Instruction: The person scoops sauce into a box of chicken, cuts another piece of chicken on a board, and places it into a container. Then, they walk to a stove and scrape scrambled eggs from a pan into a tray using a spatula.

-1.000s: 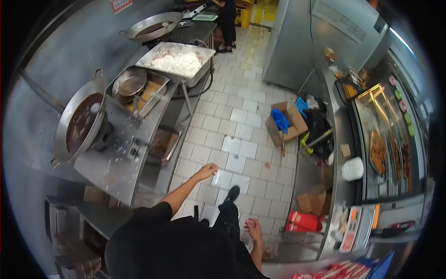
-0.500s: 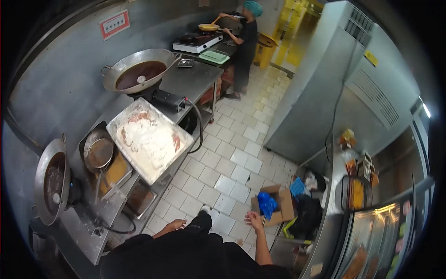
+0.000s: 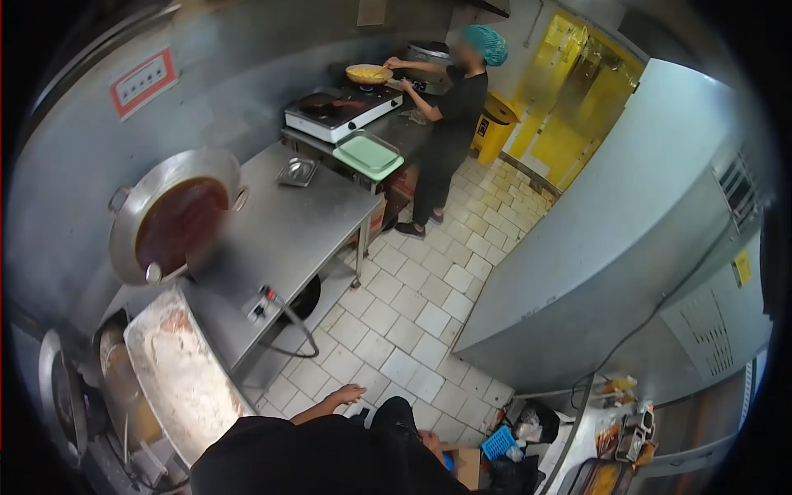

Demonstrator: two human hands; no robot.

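Hanging in front of the dark clothes, right of the flour tray: left hand (image 3: pixel 345 396), fingers loosely extended, touching and gripping nothing visible. Right hand (image 3: pixel 431 445): showing partly beside the knee, farther right of the tray, near the cardboard box (image 3: pixel 469 466); whether it is closing on anything, cannot tell. Blue basket (image 3: pixel 499 443): sitting just past the box, probably tucked aside to spare the walkway.

Flour tray (image 3: pixel 196 324): lying along the near left, its near end disappearing behind the clothes. Large wok (image 3: pixel 132 206): standing just beyond the tray, holding dark liquid, presumably grouped for easy reach.

Counter (image 3: pixel 289 223): stretching beyond the tray, its long edge facing the floor; the hose (image 3: pixel 305 330) is looping past that edge, a likely snag. Tiled floor (image 3: pixel 396 322): forming a lane right of the tray, the fridge (image 3: pixel 594 223) bounding its far side.

Stove (image 3: pixel 351 124): standing well beyond the tray, supporting the pan (image 3: pixel 368 80). Co-worker (image 3: pixel 454 115): standing there, hands at the pan, apparently steadying it, narrowing the lane.
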